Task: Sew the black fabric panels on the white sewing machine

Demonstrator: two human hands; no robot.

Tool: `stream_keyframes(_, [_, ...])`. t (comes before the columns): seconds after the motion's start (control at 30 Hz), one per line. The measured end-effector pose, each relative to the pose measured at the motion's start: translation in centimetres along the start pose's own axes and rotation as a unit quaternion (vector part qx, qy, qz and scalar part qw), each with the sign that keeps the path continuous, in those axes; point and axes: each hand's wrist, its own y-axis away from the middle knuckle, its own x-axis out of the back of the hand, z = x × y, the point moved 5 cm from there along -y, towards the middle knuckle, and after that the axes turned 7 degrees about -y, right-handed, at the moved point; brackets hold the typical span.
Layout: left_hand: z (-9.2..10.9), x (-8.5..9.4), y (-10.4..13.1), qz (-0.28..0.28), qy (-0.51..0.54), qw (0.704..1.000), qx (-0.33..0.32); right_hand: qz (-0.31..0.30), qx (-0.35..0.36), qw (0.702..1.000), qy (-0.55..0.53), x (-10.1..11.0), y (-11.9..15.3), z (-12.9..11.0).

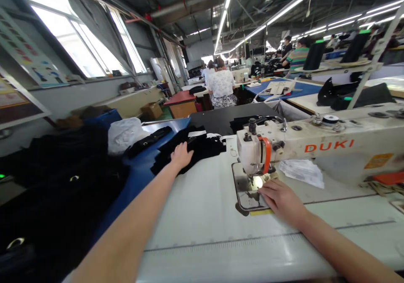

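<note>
My left hand [182,156] reaches out over the black fabric pieces [205,148] at the far left of the white sewing table [195,207]. Its fingers are spread and rest on the near edge of the stack. Beside the needle area of the white sewing machine [315,142], my right hand [280,196] has its fingers pressed together at the metal needle plate [248,196]. Whatever those fingertips may hold is too small to make out. A lamp lights the spot under the needle.
White paper labels [302,172] lie under the machine arm. Dark fabric [57,190] is heaped at the left, near a white plastic bag [126,134]. Black thread cones [314,55] stand at the right. People [221,83] sit farther back.
</note>
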Motion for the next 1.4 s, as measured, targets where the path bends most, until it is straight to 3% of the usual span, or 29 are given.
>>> stream_keyframes(0.1, [-1.1, -0.7, 2.2, 0.02, -0.035, 0.999, -0.013, -0.006, -0.002, 1.0, -0.006, -0.1, 0.3, 0.1])
stream_keyframes(0.2, [-3.3, -0.1, 4.6, 0.034, -0.077, 0.996, -0.008, 0.004, 0.009, 1.0, -0.013, -0.1, 0.5, 0.3])
stream_keyframes(0.33, [-8.1, 3.3, 8.2, 0.05, -0.131, 0.99, 0.018, 0.014, 0.023, 0.999, -0.017, -0.4, 0.8, 0.8])
stream_keyframes(0.43, [-13.4, 7.4, 12.0, 0.065, -0.187, 0.978, 0.064, 0.018, 0.037, 0.999, -0.01, -0.5, 1.0, 0.9])
stream_keyframes(0.5, [-17.1, 9.4, 15.1, 0.049, -0.248, 0.959, 0.131, 0.023, 0.045, 0.999, -0.007, -0.5, 1.0, 0.9])
stream_keyframes(0.57, [-19.7, 9.8, 18.2, 0.03, -0.277, 0.94, 0.2, 0.022, 0.049, 0.999, -0.008, -0.6, 1.0, 0.9])
stream_keyframes(0.63, [-20.3, 9.0, 20.3, 0.048, -0.291, 0.933, 0.206, 0.019, 0.05, 0.999, -0.01, -0.7, 1.0, 1.0])
stream_keyframes(0.77, [-19.0, 6.9, 21.2, 0.149, -0.262, 0.94, 0.159, 0.015, 0.042, 0.999, -0.014, -0.6, 0.9, 0.9])
stream_keyframes(0.83, [-18.9, 7.1, 20.7, 0.168, -0.213, 0.947, 0.169, 0.016, 0.034, 0.999, -0.013, -0.4, 0.9, 0.8])
stream_keyframes(0.93, [-18.8, 10.0, 20.1, 0.189, -0.168, 0.935, 0.247, 0.015, 0.025, 1.0, -0.011, -0.4, 1.0, 0.8])
stream_keyframes(1.0, [-17.5, 12.7, 20.2, 0.227, -0.177, 0.912, 0.291, 0.011, 0.026, 1.0, -0.01, -0.5, 1.0, 0.9])
stream_keyframes(1.07, [-14.6, 14.3, 19.8, 0.248, -0.205, 0.911, 0.257, 0.008, 0.029, 1.0, -0.009, -0.7, 1.0, 1.0])
stream_keyframes(1.1, [-12.8, 14.3, 19.4, 0.239, -0.217, 0.921, 0.218, 0.007, 0.029, 0.999, -0.01, -0.8, 1.0, 1.1])
stream_keyframes(1.17, [-8.7, 12.3, 18.2, 0.166, -0.22, 0.953, 0.127, 0.006, 0.026, 1.0, -0.015, -0.8, 0.8, 1.3])
stream_keyframes(1.23, [-4.7, 8.2, 17.1, 0.047, -0.194, 0.979, 0.047, 0.007, 0.017, 0.999, -0.027, -0.6, 0.5, 1.2])
stream_keyframes(1.33, [1.1, 1.7, 16.0, -0.104, -0.12, 0.987, -0.034, 0.013, -0.02, 0.996, -0.085, 0.1, 0.3, -0.4])
stream_keyframes(1.4, [4.3, -1.2, 15.4, -0.157, -0.059, 0.984, -0.059, 0.023, -0.084, 0.981, -0.176, 0.1, 0.2, -2.4])
